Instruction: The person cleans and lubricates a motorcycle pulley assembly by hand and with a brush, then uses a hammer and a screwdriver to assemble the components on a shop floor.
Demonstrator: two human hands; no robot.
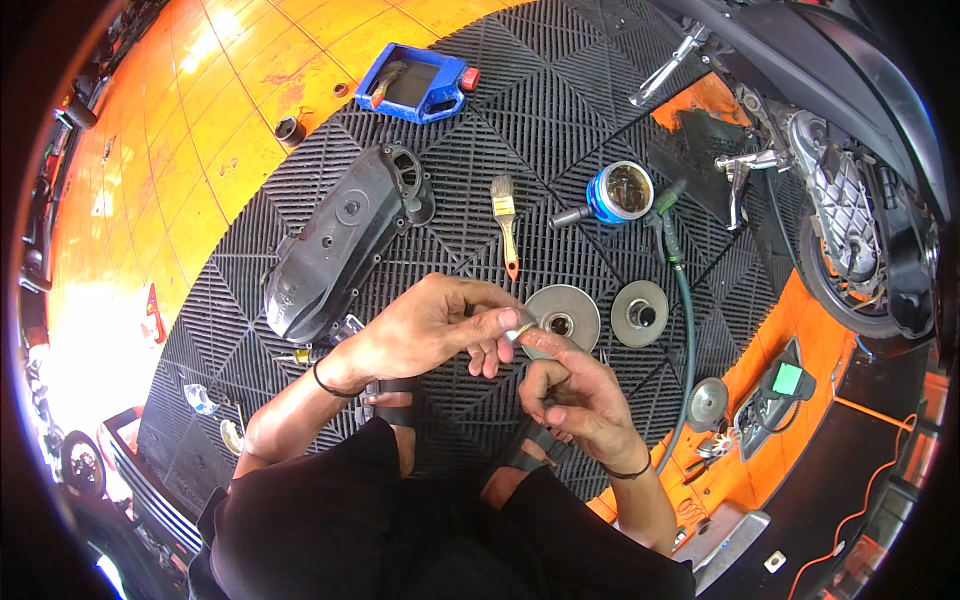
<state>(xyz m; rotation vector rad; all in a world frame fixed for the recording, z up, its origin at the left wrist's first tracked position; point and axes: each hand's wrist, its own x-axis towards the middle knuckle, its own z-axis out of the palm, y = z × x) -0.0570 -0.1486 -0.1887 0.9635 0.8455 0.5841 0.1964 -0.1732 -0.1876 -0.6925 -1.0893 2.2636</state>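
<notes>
Above the mat, my left hand (430, 325) pinches a small shiny metal ring (520, 330) between thumb and fingers. My right hand (585, 395) reaches its index finger to that ring. The other right fingers are curled against the thumb, around something small and dark that I cannot make out. Just beyond the hands lies a round metal pulley disc (575, 300) with a hole at its centre, partly covered by my fingers. To its right is a second metal disc (653, 300) with a short hub. A paintbrush (505, 220) lies farther off, bristles pointing away.
A black engine cover (335, 245) lies left on the black slatted mat (460, 150). Behind stand a cut blue jug (440, 105) and a blue can (622, 192) of dark liquid. A green air hose (688, 340) runs along the right, near a scooter (850, 215).
</notes>
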